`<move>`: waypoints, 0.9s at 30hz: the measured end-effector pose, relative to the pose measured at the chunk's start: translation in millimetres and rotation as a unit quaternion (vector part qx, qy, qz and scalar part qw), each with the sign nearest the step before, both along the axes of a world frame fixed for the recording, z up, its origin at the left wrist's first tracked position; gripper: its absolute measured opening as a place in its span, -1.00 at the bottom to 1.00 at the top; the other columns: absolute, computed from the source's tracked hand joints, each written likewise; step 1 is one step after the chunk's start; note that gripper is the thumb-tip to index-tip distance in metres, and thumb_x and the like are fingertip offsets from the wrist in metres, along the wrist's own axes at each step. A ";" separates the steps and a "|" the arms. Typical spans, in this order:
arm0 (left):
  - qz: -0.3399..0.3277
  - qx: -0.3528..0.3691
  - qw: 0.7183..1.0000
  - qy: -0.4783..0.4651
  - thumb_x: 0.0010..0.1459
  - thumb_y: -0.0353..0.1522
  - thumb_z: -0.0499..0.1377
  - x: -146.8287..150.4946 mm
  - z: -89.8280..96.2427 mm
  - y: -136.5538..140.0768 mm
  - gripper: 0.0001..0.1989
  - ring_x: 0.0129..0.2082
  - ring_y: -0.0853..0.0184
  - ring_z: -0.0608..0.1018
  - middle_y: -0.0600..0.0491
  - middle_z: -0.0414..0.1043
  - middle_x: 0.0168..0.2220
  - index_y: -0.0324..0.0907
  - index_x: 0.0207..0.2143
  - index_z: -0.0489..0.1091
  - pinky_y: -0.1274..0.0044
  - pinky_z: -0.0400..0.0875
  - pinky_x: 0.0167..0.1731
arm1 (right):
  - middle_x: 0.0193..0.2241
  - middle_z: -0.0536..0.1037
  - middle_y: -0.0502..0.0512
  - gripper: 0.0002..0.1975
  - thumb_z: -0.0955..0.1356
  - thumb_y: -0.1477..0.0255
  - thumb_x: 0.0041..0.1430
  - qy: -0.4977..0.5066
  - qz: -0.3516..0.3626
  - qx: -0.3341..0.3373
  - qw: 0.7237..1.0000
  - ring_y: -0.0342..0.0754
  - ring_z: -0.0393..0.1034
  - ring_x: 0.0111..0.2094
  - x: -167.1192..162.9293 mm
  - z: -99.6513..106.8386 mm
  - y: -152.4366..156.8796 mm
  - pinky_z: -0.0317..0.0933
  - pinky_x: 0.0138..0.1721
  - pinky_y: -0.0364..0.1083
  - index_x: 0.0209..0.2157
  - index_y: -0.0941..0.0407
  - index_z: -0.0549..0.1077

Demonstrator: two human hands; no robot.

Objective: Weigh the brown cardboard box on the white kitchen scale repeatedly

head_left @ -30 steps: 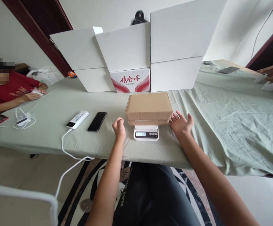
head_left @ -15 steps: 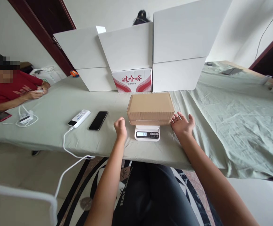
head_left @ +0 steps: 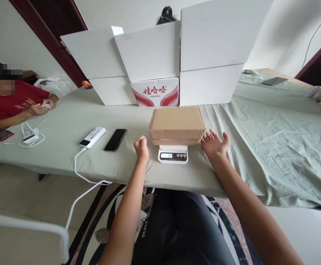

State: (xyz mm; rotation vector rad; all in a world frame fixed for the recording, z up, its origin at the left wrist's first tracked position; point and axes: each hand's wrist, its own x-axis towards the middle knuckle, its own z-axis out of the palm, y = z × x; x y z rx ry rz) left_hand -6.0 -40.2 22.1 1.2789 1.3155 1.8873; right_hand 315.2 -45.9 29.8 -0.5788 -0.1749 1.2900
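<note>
"So, what's the setting?"
"A green-clothed table, pale walls, a dark red door beyond."
"And containers?"
"A closed brown box sits on a white scale, contents hidden; white boxes and a printed carton stand behind."
"Hands?"
"The left hand is balled near the box; the right hand is spread palm-up, its fingertips perhaps touching the cardboard."

The brown rectangular cardboard box hides part of the white plastic scale beneath. Left of the box, a red-shirted person is cut off.
</note>
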 end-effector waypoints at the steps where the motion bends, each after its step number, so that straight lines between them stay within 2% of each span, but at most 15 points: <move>1: 0.001 -0.003 1.000 0.001 0.21 -0.24 0.20 -0.1 -0.1 0.3 -0.54 -0.50 0.38 0.03 0.19 -0.12 -0.54 -0.06 -0.58 -0.04 0.39 -0.09 -0.43 | -0.40 0.57 0.07 -0.59 0.19 -0.01 0.43 0.006 -0.004 -0.021 1.000 0.02 0.49 -0.41 -0.3 1.0 -0.4 0.45 -0.40 0.02 -0.21 -0.01 0.45; 3: 0.001 -0.006 1.000 0.001 0.21 -0.23 0.20 -0.4 -0.1 0.8 -0.54 -0.50 0.38 0.03 0.19 -0.12 -0.54 -0.06 -0.58 -0.03 0.39 -0.10 -0.43 | -0.39 0.57 0.06 -0.59 0.18 -0.01 0.44 0.016 -0.010 -0.051 0.998 0.01 0.49 -0.41 -1.8 4.8 -1.7 0.44 -0.41 0.01 -0.21 -0.02 0.45; 9: 0.008 -0.003 1.000 0.001 0.19 -0.24 0.19 -0.4 0.4 1.3 -0.55 -0.49 0.37 0.02 0.18 -0.13 -0.55 -0.06 -0.58 -0.05 0.40 -0.11 -0.42 | -0.38 0.56 0.06 -0.56 0.16 -0.01 0.46 0.020 -0.015 -0.056 0.998 -0.01 0.48 -0.42 -5.5 15.1 -5.5 0.42 -0.42 -0.02 -0.21 -0.01 0.45; 18: 0.009 -0.002 1.000 0.007 0.25 -0.24 0.19 0.8 1.0 1.2 -0.52 -0.47 0.36 0.01 0.19 -0.13 -0.55 -0.05 -0.58 -0.05 0.43 -0.11 -0.43 | -0.35 0.56 0.06 -0.62 0.22 -0.02 0.41 0.017 -0.019 -0.047 0.999 0.03 0.47 -0.39 -3.0 9.7 -3.8 0.44 -0.38 0.04 -0.18 -0.04 0.45; 27: 0.014 -0.021 1.000 -0.005 0.37 -0.22 0.23 1.2 0.8 2.0 -0.45 -0.46 0.36 0.01 0.19 -0.14 -0.53 -0.06 -0.56 -0.05 0.45 -0.10 -0.43 | -0.37 0.55 0.06 -0.59 0.20 -0.02 0.43 0.017 -0.017 -0.054 0.998 -0.02 0.47 -0.42 -4.5 15.7 -6.4 0.42 -0.42 -0.03 -0.21 -0.02 0.46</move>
